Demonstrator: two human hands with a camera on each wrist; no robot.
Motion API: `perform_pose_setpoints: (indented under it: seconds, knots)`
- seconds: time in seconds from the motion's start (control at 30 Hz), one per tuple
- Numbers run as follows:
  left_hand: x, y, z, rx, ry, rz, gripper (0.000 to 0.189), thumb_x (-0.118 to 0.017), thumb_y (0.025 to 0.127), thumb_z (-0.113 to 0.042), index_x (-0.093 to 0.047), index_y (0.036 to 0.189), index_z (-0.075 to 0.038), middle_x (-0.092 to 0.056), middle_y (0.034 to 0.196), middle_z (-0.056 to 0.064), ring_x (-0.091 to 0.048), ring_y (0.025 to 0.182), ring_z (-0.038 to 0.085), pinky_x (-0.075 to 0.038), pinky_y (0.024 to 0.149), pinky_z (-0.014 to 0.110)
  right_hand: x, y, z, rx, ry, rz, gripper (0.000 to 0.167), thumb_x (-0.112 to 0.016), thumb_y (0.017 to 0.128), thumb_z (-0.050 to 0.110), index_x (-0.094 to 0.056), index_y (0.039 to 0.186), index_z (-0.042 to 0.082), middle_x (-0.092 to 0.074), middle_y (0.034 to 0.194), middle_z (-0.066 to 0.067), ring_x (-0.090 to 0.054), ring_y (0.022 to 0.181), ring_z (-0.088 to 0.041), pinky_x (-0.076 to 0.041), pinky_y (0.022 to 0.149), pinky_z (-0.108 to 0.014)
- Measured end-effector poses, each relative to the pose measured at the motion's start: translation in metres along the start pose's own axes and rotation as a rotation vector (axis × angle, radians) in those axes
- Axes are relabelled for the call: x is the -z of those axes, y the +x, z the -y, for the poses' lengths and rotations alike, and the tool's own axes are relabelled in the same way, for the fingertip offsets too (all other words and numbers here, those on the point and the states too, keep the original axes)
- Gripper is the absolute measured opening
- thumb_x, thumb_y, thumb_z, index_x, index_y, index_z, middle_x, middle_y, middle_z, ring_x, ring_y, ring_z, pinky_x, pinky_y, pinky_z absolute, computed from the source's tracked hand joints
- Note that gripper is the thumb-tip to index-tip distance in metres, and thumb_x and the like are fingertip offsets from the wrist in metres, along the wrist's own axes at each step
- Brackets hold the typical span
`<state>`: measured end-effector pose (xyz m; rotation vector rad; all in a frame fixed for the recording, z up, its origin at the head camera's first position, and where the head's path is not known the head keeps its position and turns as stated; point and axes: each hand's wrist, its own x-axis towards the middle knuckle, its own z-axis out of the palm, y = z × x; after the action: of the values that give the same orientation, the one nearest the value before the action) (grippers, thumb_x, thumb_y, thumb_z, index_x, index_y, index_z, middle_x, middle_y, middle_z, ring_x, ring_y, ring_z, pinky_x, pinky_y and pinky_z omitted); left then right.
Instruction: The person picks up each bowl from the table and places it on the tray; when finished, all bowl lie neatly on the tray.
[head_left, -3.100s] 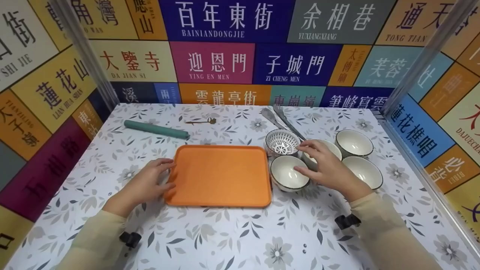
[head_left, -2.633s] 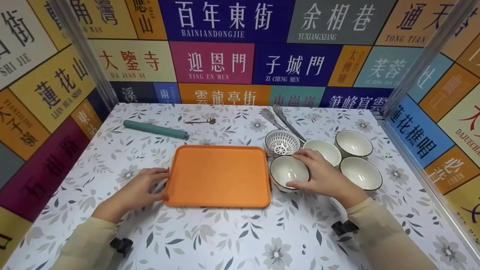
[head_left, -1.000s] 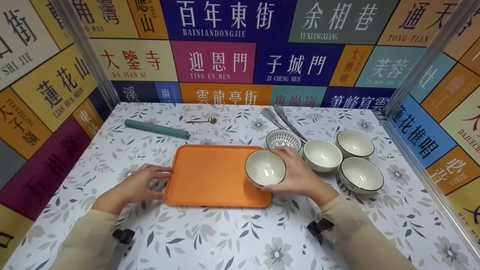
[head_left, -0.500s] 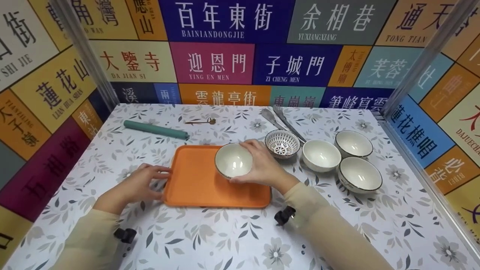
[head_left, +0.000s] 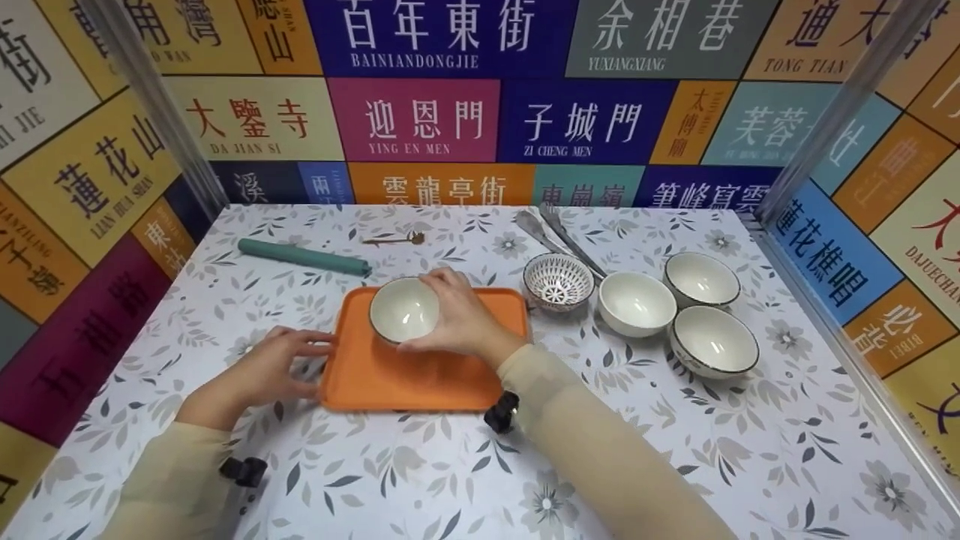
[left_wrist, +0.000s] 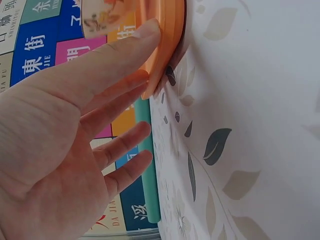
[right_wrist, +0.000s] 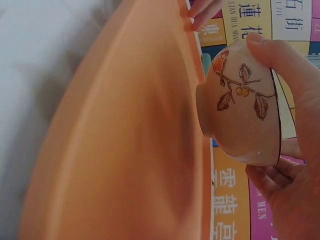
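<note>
A cream bowl [head_left: 403, 311] with a dark rim is in my right hand [head_left: 466, 322], thumb and fingers gripping opposite sides of its rim. It is over the left half of an orange tray [head_left: 427, 386]; a dark shadow shows on the tray below it. The right wrist view shows a branch-and-berry pattern on the bowl's outer wall [right_wrist: 245, 95]. At the tray's left edge, my left hand [head_left: 270, 367] has its fingers loosely extended. In the left wrist view, its thumb and forefinger touch the tray rim [left_wrist: 172, 30], and the other fingers are spread apart from it.
To the tray's right stand a patterned bowl [head_left: 558, 282] and three cream bowls, a near one [head_left: 715, 341] among them. Behind them lie grey utensils [head_left: 570, 236]. A green stick [head_left: 304, 257] and a small gold spoon [head_left: 394, 239] lie behind the tray.
My right hand has gripped the bowl beside the tray, lifted it and carried it left over the tray's left half. My left hand stays at the tray's left edge.
</note>
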<state>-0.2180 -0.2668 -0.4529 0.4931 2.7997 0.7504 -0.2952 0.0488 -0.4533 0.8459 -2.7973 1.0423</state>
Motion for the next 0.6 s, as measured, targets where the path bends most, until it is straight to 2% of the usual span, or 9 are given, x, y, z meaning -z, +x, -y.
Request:
perform_pose_setpoints:
  seconds: [0.2,0.43,0.6]
  knots:
    - [0.001,0.001,-0.002,0.016,0.012,0.0,0.067,-0.09,0.077,-0.019,-0.066,0.139,-0.009,-0.059,0.151,0.006,-0.043,0.136,0.036,-0.038,0.113,0.064,-0.016,0.019,0.012,-0.015,-0.014,0.015,0.117,-0.095,0.058,0.06,-0.049,0.152,0.008,-0.047,0.149,-0.006,-0.044,0.138,-0.023,-0.044,0.116,-0.042]
    - [0.0,0.002,0.0,-0.012,0.018,-0.011,0.068,-0.091,0.076,-0.019,-0.066,0.138,-0.007,-0.062,0.147,0.007,-0.046,0.134,0.037,-0.038,0.112,0.065,-0.034,0.038,0.016,-0.016,0.013,-0.005,0.112,-0.097,0.059,0.055,-0.051,0.149,0.007,-0.049,0.147,-0.007,-0.045,0.135,-0.023,-0.046,0.113,-0.041]
    - [-0.001,0.002,0.001,-0.016,0.013,-0.013,0.07,-0.092,0.075,-0.02,-0.065,0.139,-0.007,-0.064,0.145,0.008,-0.046,0.133,0.037,-0.038,0.112,0.065,-0.042,0.045,0.015,-0.041,0.017,0.009,0.113,-0.097,0.059,0.055,-0.05,0.15,0.007,-0.048,0.148,-0.008,-0.047,0.135,-0.024,-0.047,0.113,-0.041]
